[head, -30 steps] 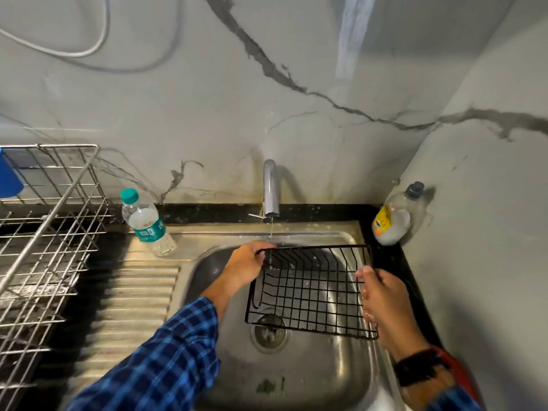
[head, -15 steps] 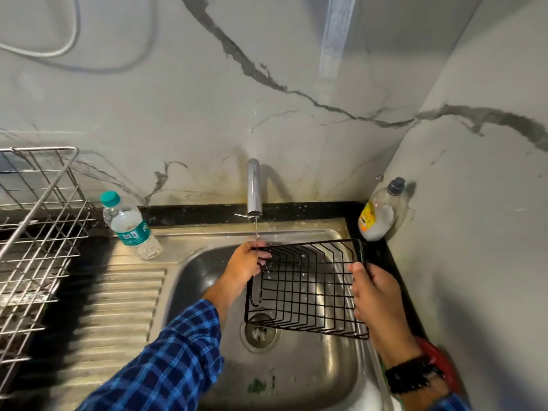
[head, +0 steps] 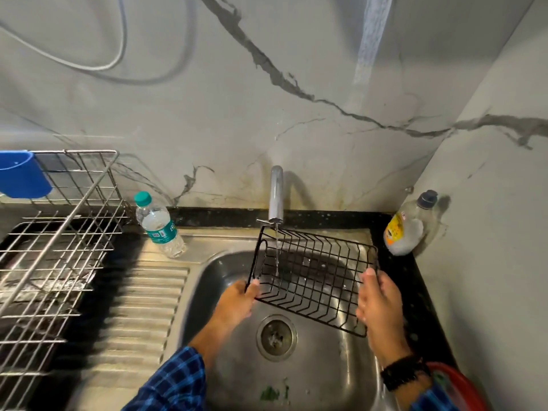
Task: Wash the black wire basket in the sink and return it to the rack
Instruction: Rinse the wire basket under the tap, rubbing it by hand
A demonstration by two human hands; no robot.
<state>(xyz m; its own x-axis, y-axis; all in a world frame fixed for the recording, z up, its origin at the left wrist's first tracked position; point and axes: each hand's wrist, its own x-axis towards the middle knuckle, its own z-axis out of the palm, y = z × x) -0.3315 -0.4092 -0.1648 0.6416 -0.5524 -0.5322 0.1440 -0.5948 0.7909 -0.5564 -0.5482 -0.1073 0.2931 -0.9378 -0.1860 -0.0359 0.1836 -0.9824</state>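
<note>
The black wire basket hangs tilted above the steel sink, just under the tap. A thin stream of water falls from the tap onto the basket's left part. My left hand grips the basket's near left corner. My right hand holds its right side, fingers wrapped around the wire edge. The steel wire rack stands on the counter at the far left, apart from both hands.
A water bottle with a teal cap stands at the sink's back left corner, a soap bottle at the back right by the wall. A blue cup hangs on the rack. The ribbed drainboard lies between sink and rack.
My left hand slid from the basket's far left corner to its near left corner. The basket tilted and shifted back under the tap, and water now runs onto it.
</note>
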